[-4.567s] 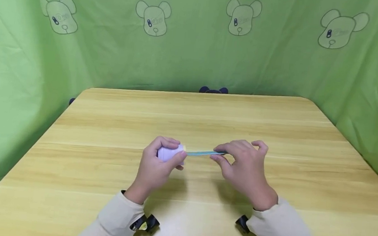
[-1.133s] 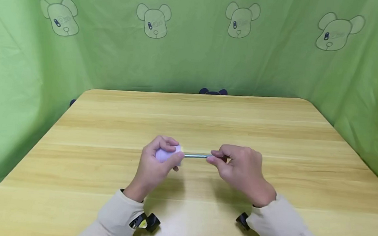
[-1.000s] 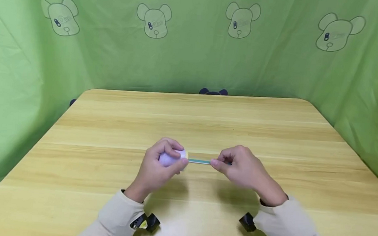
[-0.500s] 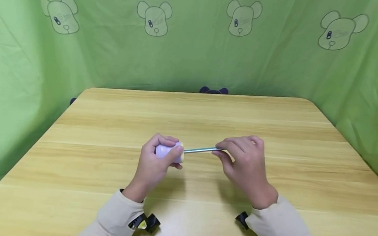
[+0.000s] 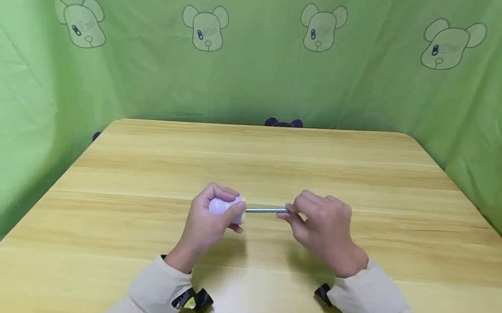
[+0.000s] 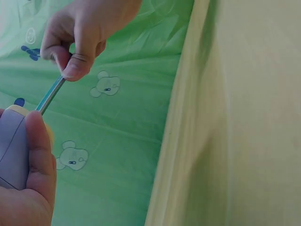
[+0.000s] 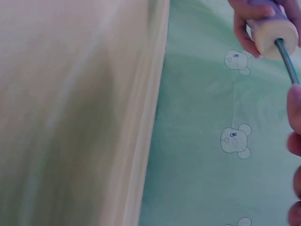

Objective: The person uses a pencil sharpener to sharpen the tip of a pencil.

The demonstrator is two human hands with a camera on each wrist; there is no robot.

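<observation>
A lavender pencil sharpener (image 5: 220, 206) with a cream end rests in my left hand (image 5: 201, 224), fingers and thumb wrapped around it above the table. From the cream end sticks a shiny teal pencil (image 5: 266, 210), nearly level. My right hand (image 5: 327, 226) pinches its outer part between thumb and fingers. In the right wrist view, the sharpener's cream face (image 7: 264, 40) has a round hole with the pencil (image 7: 288, 63) inside; the pencil's inner tip is hidden. The left wrist view shows the pencil (image 6: 51, 95) running between both hands.
A wood-grain table (image 5: 250, 161) lies beneath both hands. Behind it and along its sides hangs a green curtain (image 5: 252, 83) printed with bear heads. Small black devices (image 5: 203, 301) sit at both sleeve cuffs.
The right hand has shifted and turned back and forth on the pencil. Since half a second ago it has dropped slightly, and the pencil slants less. The left hand keeps its hold on the sharpener.
</observation>
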